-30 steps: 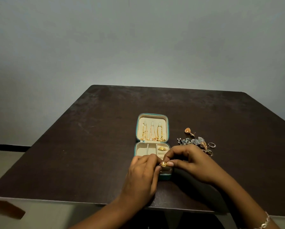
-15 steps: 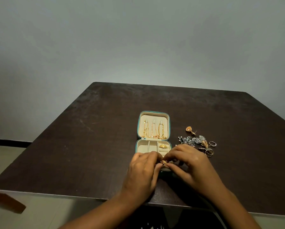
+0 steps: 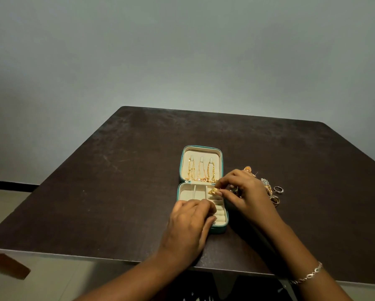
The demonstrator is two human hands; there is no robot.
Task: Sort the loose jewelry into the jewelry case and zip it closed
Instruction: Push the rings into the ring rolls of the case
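Fingers [image 3: 226, 194] of the right hand [image 3: 246, 192] are pinching a gold ring [image 3: 212, 191] over the open jewelry case [image 3: 201, 152] (its far-right tray compartment). The left hand [image 3: 191, 222] is resting curled on the case's near end, its grip unclear.

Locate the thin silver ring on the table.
Head view: the thin silver ring lies on the dark brown table, at the far right edge of the loose jewelry pile, just beyond the right hand.

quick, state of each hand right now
left hand: fingers curled on the jewelry case, grip cannot be told
right hand: pinching a gold ring
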